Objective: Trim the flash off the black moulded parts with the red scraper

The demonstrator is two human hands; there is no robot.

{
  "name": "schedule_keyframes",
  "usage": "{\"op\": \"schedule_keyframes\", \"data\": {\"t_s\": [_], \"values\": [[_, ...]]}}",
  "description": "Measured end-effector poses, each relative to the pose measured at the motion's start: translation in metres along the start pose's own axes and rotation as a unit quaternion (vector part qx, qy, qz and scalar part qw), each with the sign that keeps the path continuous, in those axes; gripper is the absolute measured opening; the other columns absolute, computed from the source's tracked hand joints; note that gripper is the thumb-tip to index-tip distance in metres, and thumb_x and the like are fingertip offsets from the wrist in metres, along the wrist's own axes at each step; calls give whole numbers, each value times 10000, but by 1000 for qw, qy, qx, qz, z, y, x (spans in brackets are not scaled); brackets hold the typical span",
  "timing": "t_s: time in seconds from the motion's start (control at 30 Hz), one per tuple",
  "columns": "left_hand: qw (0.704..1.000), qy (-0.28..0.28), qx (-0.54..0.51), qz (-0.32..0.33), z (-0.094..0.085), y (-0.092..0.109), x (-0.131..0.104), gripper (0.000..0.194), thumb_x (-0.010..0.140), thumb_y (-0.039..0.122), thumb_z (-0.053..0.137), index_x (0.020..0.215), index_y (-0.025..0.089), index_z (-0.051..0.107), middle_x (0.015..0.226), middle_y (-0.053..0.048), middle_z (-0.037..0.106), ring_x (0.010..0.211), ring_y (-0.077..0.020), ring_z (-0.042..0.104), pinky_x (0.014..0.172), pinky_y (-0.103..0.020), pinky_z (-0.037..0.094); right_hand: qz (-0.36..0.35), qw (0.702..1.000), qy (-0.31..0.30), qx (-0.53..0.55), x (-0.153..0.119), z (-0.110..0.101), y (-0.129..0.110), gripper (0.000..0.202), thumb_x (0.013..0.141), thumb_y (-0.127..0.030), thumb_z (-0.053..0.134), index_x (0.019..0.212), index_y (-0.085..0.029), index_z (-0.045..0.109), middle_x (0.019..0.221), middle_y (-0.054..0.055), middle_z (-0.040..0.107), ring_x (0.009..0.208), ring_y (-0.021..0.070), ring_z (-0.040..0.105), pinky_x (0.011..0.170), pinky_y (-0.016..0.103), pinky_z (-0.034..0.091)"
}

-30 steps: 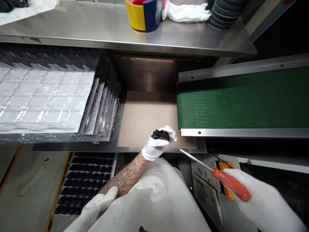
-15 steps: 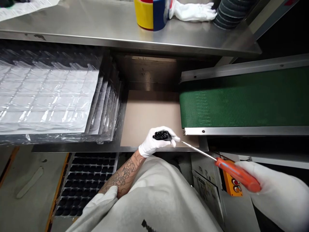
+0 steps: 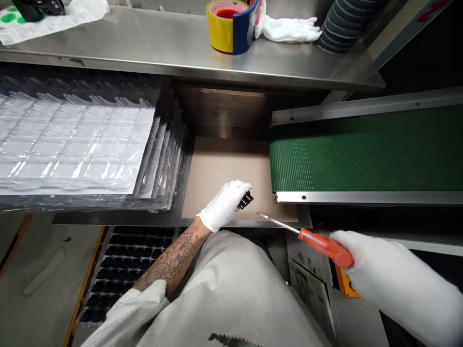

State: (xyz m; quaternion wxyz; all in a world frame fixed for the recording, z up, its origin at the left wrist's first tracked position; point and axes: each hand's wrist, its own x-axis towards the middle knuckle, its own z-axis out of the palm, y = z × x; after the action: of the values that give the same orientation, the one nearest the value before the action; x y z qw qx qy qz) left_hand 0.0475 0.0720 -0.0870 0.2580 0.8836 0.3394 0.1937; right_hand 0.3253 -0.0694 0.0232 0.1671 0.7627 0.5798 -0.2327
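Note:
My left hand (image 3: pixel 227 201), in a white glove, is closed around a small black plastic part (image 3: pixel 246 199). Much of that part is hidden by the fingers and the back of the hand. Both are over the front of a light brown board (image 3: pixel 224 164). To the right, my gloved right hand (image 3: pixel 349 250) grips an orange-handled screwdriver (image 3: pixel 321 246). Its thin metal shaft points left toward the black part, and the tip is a short way apart from it.
A green conveyor belt (image 3: pixel 361 154) ends right of the board. Stacked clear plastic trays (image 3: pixel 72 144) stand left. On the steel shelf (image 3: pixel 155 38) sit tape rolls (image 3: pixel 221 33), a white glove (image 3: pixel 289 30) and a dark ribbed hose (image 3: pixel 343 24). A tray of black parts (image 3: pixel 126 270) is below.
My left hand has turned over, so its back now faces up and covers more of the black part. The right hand and screwdriver have moved left and slightly up.

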Motion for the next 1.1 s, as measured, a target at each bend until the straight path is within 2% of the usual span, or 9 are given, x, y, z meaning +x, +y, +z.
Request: {"op": "schedule_keyframes", "data": {"t_s": [0.1, 0.17, 0.47, 0.63, 0.77, 0.97, 1.1], "values": [[999, -12, 35, 1, -5, 3, -4, 341, 864, 44, 424, 1161, 168, 535, 1109, -114, 650, 977, -248, 587, 865, -398, 468, 13, 997, -51, -47, 0, -16, -10, 144, 760, -190, 484, 776, -259, 609, 575, 1, 591, 469, 136, 509, 485, 235, 250], [999, -17, 37, -2, -7, 5, -8, 372, 848, 29, 417, 1166, 180, 535, 1106, -100, 657, 971, -244, 592, 857, -388, 460, -3, 997, -58, -53, 0, -22, -13, 160, 766, -166, 460, 755, -248, 597, 580, -3, 595, 469, 126, 503, 483, 235, 238], [997, -47, 58, -13, 4, 1, -17, 421, 765, 14, 490, 1160, 157, 520, 1092, -118, 643, 954, -277, 601, 829, -418, 487, -11, 995, -78, -58, -2, -18, -37, 225, 753, -100, 460, 787, -242, 631, 642, 2, 637, 473, 117, 509, 497, 241, 212], [998, 7, -60, -6, 13, -7, -23, 347, 805, 24, 515, 1120, 165, 539, 1063, -103, 656, 953, -234, 626, 874, -389, 519, 16, 994, -92, -48, 0, -19, -40, 203, 791, -141, 454, 813, -235, 633, 666, 11, 641, 474, 116, 501, 492, 239, 232], [979, 55, -197, -21, 13, -9, -30, 245, 876, 112, 550, 1110, 177, 584, 1083, -87, 682, 992, -194, 657, 932, -347, 528, 23, 996, -86, -27, -1, -19, -35, 221, 784, -133, 450, 829, -238, 639, 639, 3, 633, 464, 105, 485, 500, 230, 234], [947, 52, -314, -53, 8, -4, -32, 268, 843, 192, 657, 1108, 162, 628, 1056, -83, 715, 957, -174, 683, 934, -307, 541, 3, 996, -88, -12, -4, -12, -28, 192, 792, -158, 448, 779, -229, 625, 591, -5, 602, 479, 103, 490, 495, 217, 241], [932, 44, -354, -62, 6, -5, -33, 303, 817, 209, 689, 1112, 154, 646, 1043, -93, 727, 958, -185, 684, 948, -333, 540, -1, 996, -88, 14, -2, -7, -23, 188, 797, -163, 451, 792, -222, 630, 614, 0, 623, 478, 101, 505, 496, 214, 241]]}}
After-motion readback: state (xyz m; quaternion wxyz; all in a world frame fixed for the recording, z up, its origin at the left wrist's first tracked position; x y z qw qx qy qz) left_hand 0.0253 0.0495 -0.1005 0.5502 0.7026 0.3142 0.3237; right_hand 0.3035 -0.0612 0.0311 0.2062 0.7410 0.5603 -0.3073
